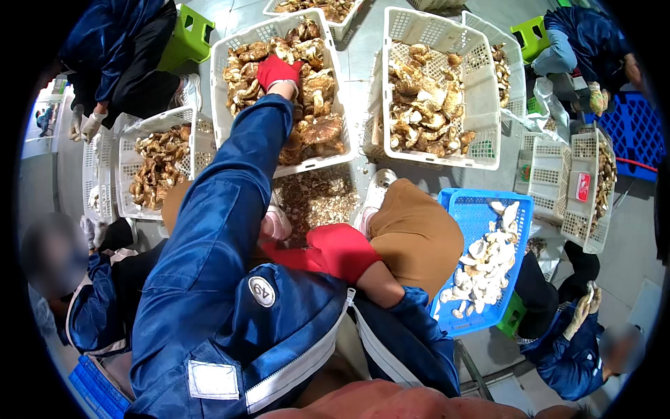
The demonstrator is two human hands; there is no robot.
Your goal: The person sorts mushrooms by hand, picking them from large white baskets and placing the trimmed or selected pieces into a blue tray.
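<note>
At the far left, a co-worker in a blue jacket (115,49) sits beside a green stool (188,38), and on the near left another person's blue sleeve (101,300) shows. Between them stands a white crate (126,183) of brown mushrooms. Next comes the larger white basket (219,94), well filled with big brown caps (317,91); the person's left hand (279,72), in a red glove, reaches over to its far part and rests on those caps, its fingers against them, though I cannot tell whether they close on one. Below that basket, dark and pale crumbs (317,199) cover a patch of floor between the person's shoes. The right hand (342,251), also red-gloved, lies near the body beside the brown-trousered right knee (419,227); its fingertips are hard to make out, so whether it is clenched, slack or holding something I cannot tell. Far and to the right, a third white crate (481,91) holds sliced-looking brown mushrooms lying loosely. Nearer, a blue tray (520,237) carries pale mushroom pieces (481,272). Along the right edge are narrow white crates (551,178), a blue crate (631,133) and a co-worker's gloved hands (579,314).
</note>
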